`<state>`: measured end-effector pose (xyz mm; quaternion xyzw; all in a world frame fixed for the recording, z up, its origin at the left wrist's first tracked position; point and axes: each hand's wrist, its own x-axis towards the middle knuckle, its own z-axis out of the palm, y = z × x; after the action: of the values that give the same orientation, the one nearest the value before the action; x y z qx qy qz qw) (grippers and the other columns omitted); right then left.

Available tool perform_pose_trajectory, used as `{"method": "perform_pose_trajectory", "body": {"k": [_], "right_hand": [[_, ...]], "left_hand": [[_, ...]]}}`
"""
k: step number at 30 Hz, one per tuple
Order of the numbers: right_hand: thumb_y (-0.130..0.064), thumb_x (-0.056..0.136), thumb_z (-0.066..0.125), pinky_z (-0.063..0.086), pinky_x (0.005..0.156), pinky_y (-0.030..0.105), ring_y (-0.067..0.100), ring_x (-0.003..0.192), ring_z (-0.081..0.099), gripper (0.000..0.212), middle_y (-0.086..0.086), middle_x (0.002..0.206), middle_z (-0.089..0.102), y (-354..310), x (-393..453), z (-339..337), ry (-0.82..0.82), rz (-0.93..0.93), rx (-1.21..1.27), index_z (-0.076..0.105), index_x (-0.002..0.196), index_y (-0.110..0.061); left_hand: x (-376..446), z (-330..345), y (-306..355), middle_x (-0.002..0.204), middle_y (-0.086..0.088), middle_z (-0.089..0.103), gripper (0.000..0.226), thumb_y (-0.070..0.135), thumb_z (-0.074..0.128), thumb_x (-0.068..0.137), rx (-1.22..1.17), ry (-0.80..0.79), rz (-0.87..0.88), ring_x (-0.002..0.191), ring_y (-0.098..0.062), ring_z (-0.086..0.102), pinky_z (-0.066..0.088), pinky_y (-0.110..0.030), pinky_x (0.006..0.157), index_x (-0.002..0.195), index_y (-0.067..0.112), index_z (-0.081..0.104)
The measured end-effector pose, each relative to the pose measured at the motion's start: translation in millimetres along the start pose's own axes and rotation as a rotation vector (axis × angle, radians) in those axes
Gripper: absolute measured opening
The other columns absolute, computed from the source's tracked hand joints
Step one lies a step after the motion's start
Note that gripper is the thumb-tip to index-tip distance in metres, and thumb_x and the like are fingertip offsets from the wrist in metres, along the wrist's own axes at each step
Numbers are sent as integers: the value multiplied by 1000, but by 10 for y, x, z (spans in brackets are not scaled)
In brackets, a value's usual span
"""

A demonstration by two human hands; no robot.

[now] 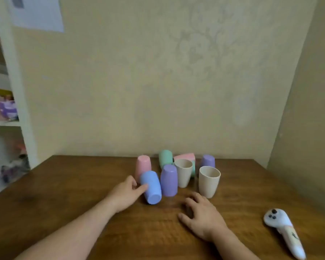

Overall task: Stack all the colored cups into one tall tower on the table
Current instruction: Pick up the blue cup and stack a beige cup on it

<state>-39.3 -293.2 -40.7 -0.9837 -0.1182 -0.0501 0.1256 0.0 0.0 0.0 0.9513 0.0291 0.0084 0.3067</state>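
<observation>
Several pastel cups cluster at the back middle of the wooden table (64,194). A blue cup (151,187) lies tilted with its base toward me, and my left hand (127,193) touches its left side with the fingertips. Behind it stands an upturned pink cup (143,165). A purple cup (168,180) stands upside down beside the blue one. Two beige cups (184,172) (208,182) stand mouth up. A green cup (165,158), another pink cup (185,156) and a second purple cup (207,161) sit at the back. My right hand (203,215) rests flat on the table, holding nothing.
A white handheld controller (283,232) lies at the front right of the table. Beige walls close the back and the right side. White shelves (9,109) with assorted items stand to the left.
</observation>
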Motion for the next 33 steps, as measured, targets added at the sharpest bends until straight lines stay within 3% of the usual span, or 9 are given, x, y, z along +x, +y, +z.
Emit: {"method": "perform_pose_trajectory", "body": {"k": [4,8,11,14,19,21,26,30,33], "right_hand": [[-73,90,45,35,121,36,19,145,41,67,-7,158,46,31,30,-17,-17,4,-11,55,145,-37],[-73,91,46,35,121,36,19,145,40,65,-8,158,45,51,43,26,-19,2,-2,54,145,-37],[-72,92,46,33,122,36,19,146,39,65,-9,159,44,74,57,32,-26,8,-1,54,146,-37],[-72,93,46,33,122,37,19,145,40,65,-9,158,44,81,58,41,-28,-2,-1,54,147,-37],[-75,90,43,36,120,39,19,143,41,67,-10,156,45,73,78,35,-44,4,-5,53,145,-39],[-74,91,45,37,120,40,18,144,40,66,-10,157,44,61,65,19,-58,9,2,53,147,-39],[-72,94,45,36,120,38,18,143,40,63,-10,157,44,56,52,7,-40,-1,-1,52,148,-40],[-69,98,47,38,120,33,14,146,41,59,-13,158,43,50,16,11,-7,-18,32,54,149,-38],[-59,100,54,46,107,23,7,135,50,46,-18,145,50,91,-60,23,72,-49,76,62,140,-37]], "left_hand": [[228,27,222,126,-10,67,82,79,57,90,-339,-100,-187,95,-22,63,45,-35,70,132,9,54],[333,318,336,137,-13,67,118,87,74,61,-479,-55,-260,111,-30,68,55,-38,89,144,5,54],[373,436,275,126,-13,71,95,68,85,71,-509,-11,-251,103,-30,72,60,-40,89,139,7,61],[276,362,141,123,-9,70,69,32,89,84,-633,-45,-159,98,-25,73,59,-36,74,141,15,54],[104,157,-130,125,2,65,84,-2,93,69,-832,115,17,106,-20,67,58,-39,83,124,42,47],[64,168,-134,124,5,64,84,-3,93,69,-783,103,62,110,-19,65,58,-39,86,118,46,45],[21,418,-123,128,17,66,82,7,95,75,-701,84,128,118,-7,65,53,-22,84,137,36,49],[24,471,-187,131,22,67,90,22,99,67,-665,129,123,120,-7,66,56,-30,92,141,41,51],[-14,441,-174,134,30,60,106,32,103,62,-630,114,147,121,-1,62,54,-32,98,148,47,42]]}}
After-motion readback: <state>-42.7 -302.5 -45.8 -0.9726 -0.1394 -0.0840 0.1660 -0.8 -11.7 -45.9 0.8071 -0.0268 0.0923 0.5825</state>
